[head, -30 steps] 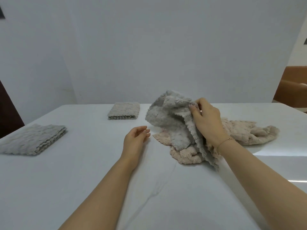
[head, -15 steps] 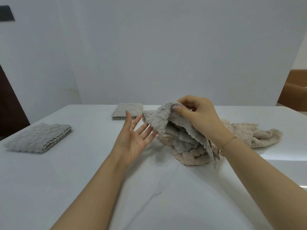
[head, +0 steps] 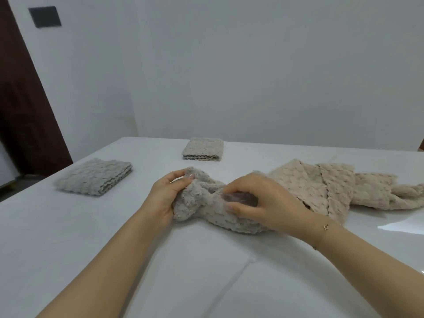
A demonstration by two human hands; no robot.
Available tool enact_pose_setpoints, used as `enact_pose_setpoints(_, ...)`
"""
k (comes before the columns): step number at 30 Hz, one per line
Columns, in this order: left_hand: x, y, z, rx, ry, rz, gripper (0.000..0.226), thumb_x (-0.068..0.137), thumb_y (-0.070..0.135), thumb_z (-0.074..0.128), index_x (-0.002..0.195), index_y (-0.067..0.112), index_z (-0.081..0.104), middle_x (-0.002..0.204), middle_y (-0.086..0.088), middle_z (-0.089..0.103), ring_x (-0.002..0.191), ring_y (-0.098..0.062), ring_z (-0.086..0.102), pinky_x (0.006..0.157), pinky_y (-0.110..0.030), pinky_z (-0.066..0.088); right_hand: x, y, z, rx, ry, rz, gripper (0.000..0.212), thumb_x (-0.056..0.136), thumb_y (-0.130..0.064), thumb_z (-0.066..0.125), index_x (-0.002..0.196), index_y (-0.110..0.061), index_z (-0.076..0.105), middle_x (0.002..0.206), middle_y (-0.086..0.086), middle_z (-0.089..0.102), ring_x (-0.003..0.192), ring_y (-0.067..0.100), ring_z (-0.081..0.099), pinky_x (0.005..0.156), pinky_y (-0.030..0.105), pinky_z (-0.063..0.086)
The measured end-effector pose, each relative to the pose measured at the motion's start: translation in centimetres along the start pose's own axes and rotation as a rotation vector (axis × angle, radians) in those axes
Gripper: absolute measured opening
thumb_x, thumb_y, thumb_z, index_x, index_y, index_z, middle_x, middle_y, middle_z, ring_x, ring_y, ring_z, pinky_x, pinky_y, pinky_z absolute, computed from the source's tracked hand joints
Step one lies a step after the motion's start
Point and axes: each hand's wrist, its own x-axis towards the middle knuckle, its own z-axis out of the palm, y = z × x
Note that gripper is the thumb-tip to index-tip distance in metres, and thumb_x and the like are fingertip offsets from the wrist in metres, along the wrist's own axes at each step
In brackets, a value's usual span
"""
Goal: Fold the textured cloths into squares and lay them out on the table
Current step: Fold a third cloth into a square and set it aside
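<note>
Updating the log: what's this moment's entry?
left hand: gripping grey cloth | right hand: gripping it | folded: two | beige cloths: unfolded

Two folded cloths lie left (farther back) of the pile.

From my remote seat I see two bare forearms entering from about 7 and 5 o'clock, no sleeves on either. The left hand wears nothing I can make out. The right hand has pale, glossy fingernails, and a thin gold chain bracelet with a small round clasp sits on its wrist, toward 4 o'clock from the hand.
</note>
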Motion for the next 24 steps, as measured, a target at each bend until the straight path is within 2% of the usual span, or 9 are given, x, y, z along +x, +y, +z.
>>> enact_pose_setpoints(4, 0.2, 0.6, -3.9, 0.136, 0.055, 0.028, 0.01, 0.085, -0.001, 0.062, 0.089, 0.008, 0.065, 0.067, -0.003, 0.073, 0.057, -0.012, 0.069, 0.051, -0.022, 0.057, -0.1, -0.1, 1.2, -0.107, -0.008, -0.008, 0.03, 0.091, -0.044, 0.055, 0.113, -0.026, 0.066, 0.111, -0.014, 0.066, 0.104, 0.003, 0.054, 0.09, 0.023, 0.044)
enact_pose_setpoints(7, 0.4, 1.2, -6.5, 0.271, 0.115, 0.043, 0.008, 0.083, 0.002, 0.067, 0.09, 0.005, 0.066, 0.077, -0.007, 0.071, 0.057, -0.011, 0.067, 0.053, -0.019, 0.056, 0.3, -0.3, 1.9, -0.15, -0.003, -0.011, 0.027, 0.092, -0.039, 0.057, 0.113, -0.024, 0.066, 0.113, -0.014, 0.065, 0.105, 0.002, 0.052, 0.091, 0.021, 0.041)
enact_pose_setpoints(10, 0.3, 2.0, -8.2, 0.548, 0.207, 0.159, 0.007, 0.081, 0.006, 0.07, 0.08, 0.013, 0.068, 0.074, -0.003, 0.067, 0.052, -0.005, 0.061, 0.047, -0.015, 0.047, 1.7, -1.0, 2.2, -0.132, -0.061, 0.041, 0.025, 0.092, -0.041, 0.055, 0.111, -0.028, 0.066, 0.107, -0.018, 0.065, 0.1, 0.002, 0.055, 0.088, 0.025, 0.046)
enact_pose_setpoints(13, 0.0, 2.6, -9.3, 0.88, 0.332, 0.281, 0.006, 0.082, 0.014, 0.07, 0.077, 0.017, 0.068, 0.071, 0.003, 0.065, 0.065, -0.01, 0.059, 0.057, -0.022, 0.043, 3.7, -2.1, 2.3, -0.047, -0.205, 0.137, 0.02, 0.091, -0.044, 0.055, 0.1, -0.033, 0.069, 0.093, -0.022, 0.064, 0.089, -0.003, 0.057, 0.084, 0.028, 0.049)
enact_pose_setpoints(16, 0.0, 2.5, -9.9, 1.145, 0.368, 0.225, 0.003, 0.083, 0.02, 0.065, 0.081, 0.019, 0.066, 0.078, 0.003, 0.065, 0.084, -0.019, 0.06, 0.069, -0.027, 0.042, 6.3, -2.9, 2.4, -0.05, -0.302, 0.2, 0.032, 0.088, -0.051, 0.055, 0.082, -0.025, 0.072, 0.082, -0.008, 0.069, 0.074, 0.006, 0.061, 0.076, 0.032, 0.053)
enact_pose_setpoints(18, 0.1, 2.2, -9.8, 1.261, 0.357, 0.216, 0.008, 0.083, 0.021, 0.06, 0.09, 0.021, 0.065, 0.095, 0.002, 0.065, 0.1, -0.022, 0.057, 0.08, -0.032, 0.046, 7.6, -3.1, 2.1, -0.034, -0.352, 0.241, 0.039, 0.088, -0.051, 0.057, 0.071, -0.019, 0.071, 0.064, -0.002, 0.065, 0.053, 0.01, 0.051, 0.056, 0.022, 0.046)
enact_pose_setpoints(20, 0.0, 2.1, -9.2, 1.331, 0.367, 0.313, 0.02, 0.083, 0.022, 0.055, 0.101, 0.026, 0.062, 0.11, 0.005, 0.059, 0.113, -0.022, 0.049, 0.091, -0.036, 0.041, 8.5, -3.4, 1.9, 0.02, -0.35, 0.272, 0.038, 0.088, -0.045, 0.06, 0.066, -0.016, 0.071, 0.05, -0.007, 0.053, 0.042, 0.007, 0.038, 0.044, 0.014, 0.034)
enact_pose_setpoints(22, -0.3, 2.1, -8.5, 1.296, 0.284, 0.484, 0.022, 0.083, 0.024, 0.053, 0.101, 0.031, 0.063, 0.109, 0.012, 0.057, 0.115, -0.019, 0.047, 0.098, -0.036, 0.036, 9.0, -3.1, 2.1, 0.043, -0.268, 0.281, 0.029, 0.088, -0.042, 0.062, 0.077, -0.016, 0.071, 0.063, -0.01, 0.056, 0.048, 0.001, 0.044, 0.049, 0.012, 0.035)
enact_pose_setpoints(24, -0.5, 1.8, -7.8, 1.21, 0.084, 0.52, 0.015, 0.088, 0.026, 0.057, 0.097, 0.032, 0.066, 0.098, 0.024, 0.055, 0.11, -0.015, 0.053, 0.103, -0.04, 0.036, 9.0, -2.6, 2.6, -0.072, -0.21, 0.228, 0.024, 0.086, -0.044, 0.062, 0.096, -0.022, 0.066, 0.09, -0.009, 0.055, 0.072, 0.003, 0.051, 0.065, 0.019, 0.041)
